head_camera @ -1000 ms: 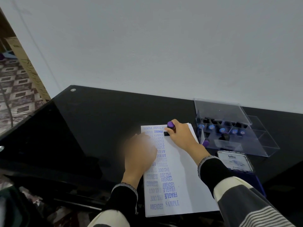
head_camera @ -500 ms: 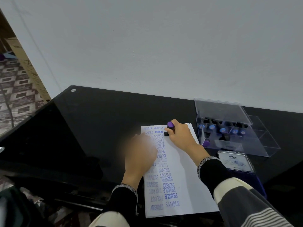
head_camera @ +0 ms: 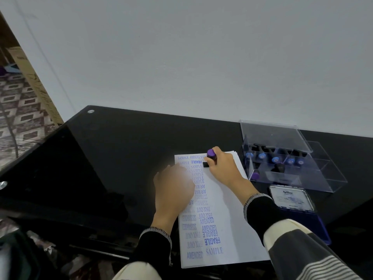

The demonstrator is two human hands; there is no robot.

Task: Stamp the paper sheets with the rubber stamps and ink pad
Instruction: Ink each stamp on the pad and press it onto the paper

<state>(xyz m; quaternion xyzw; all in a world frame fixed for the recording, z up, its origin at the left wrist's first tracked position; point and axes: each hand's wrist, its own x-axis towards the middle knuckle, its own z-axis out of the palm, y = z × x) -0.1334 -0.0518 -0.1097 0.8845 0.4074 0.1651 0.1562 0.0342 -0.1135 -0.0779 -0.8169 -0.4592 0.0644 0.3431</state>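
Stamp (head_camera: 211, 157) in right hand (head_camera: 223, 168), one sheet (head_camera: 226, 215).

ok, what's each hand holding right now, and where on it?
Right hand grips the stamp round its purple handle, base down on the paper. Left hand rests on the paper, holding nothing.

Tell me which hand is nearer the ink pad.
Right. The right hand holds a stamp up-left of the ink pad; the left hand rests farther left on the paper.
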